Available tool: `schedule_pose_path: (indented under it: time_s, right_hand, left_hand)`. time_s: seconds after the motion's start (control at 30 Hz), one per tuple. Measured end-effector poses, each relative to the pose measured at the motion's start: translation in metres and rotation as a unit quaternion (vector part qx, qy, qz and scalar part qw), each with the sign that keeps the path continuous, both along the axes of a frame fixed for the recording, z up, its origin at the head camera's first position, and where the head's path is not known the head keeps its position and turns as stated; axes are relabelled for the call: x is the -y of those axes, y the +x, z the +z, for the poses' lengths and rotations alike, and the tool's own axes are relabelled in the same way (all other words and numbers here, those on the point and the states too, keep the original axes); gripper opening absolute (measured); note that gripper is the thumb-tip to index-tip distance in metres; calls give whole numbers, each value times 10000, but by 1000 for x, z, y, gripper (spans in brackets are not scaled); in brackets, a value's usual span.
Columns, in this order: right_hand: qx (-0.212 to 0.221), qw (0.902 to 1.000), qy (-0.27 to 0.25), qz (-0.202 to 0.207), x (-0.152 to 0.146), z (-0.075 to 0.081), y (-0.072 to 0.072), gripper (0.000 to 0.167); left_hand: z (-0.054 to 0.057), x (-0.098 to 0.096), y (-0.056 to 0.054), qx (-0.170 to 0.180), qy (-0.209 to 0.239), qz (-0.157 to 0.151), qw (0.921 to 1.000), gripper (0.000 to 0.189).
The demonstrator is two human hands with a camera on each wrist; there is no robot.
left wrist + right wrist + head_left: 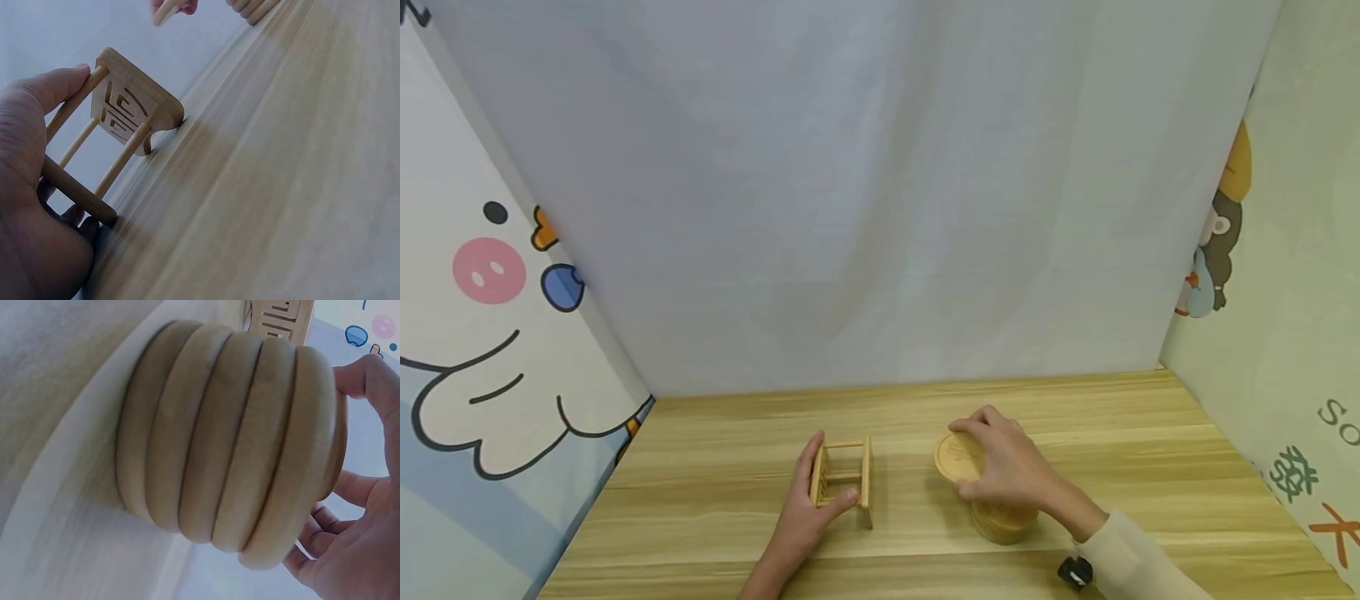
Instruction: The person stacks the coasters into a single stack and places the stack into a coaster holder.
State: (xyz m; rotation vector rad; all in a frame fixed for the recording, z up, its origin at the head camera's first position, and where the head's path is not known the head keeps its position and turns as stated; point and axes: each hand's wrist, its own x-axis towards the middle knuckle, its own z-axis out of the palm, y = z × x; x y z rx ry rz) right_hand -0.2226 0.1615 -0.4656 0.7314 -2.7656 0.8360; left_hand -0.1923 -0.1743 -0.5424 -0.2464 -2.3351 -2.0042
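Observation:
My left hand [801, 512] grips a small wooden coaster rack [867, 479] on the table, thumb at its near side and fingers around the left end panel. Cut-out line patterns show on the rack's far panel [131, 100] in the left wrist view, with thin dowels joining the two ends. In my right hand [1011, 462], thumb and fingers pinch a round wooden coaster [957, 458] by its edge, tilted. Below that hand stands a stack of round wooden coasters [1004, 527], partly hidden by it. The right wrist view shows the stack's rounded edges [206, 437] up close.
The wood-grain table [715, 467] carries the rack and the stack, with a strip of tabletop between them. A pale cloth [865, 208] hangs behind, and printed cartoon panels [490, 350] flank the sides. A black device [1076, 572] sits by the right sleeve.

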Motion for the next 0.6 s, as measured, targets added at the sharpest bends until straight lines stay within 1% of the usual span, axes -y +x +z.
schedule_pose_path:
  time_s: [0.3, 0.6]
  right_hand:
    - [-61, 10000, -14, 48, -6, 4, 6, 75]
    - [-156, 9999, -20, 18, -16, 2, 13, 75]
  left_hand:
    - [-1, 1, -1, -11, -7, 5, 10000, 104]
    - [-2, 1, -1, 12, -9, -11, 10000, 105]
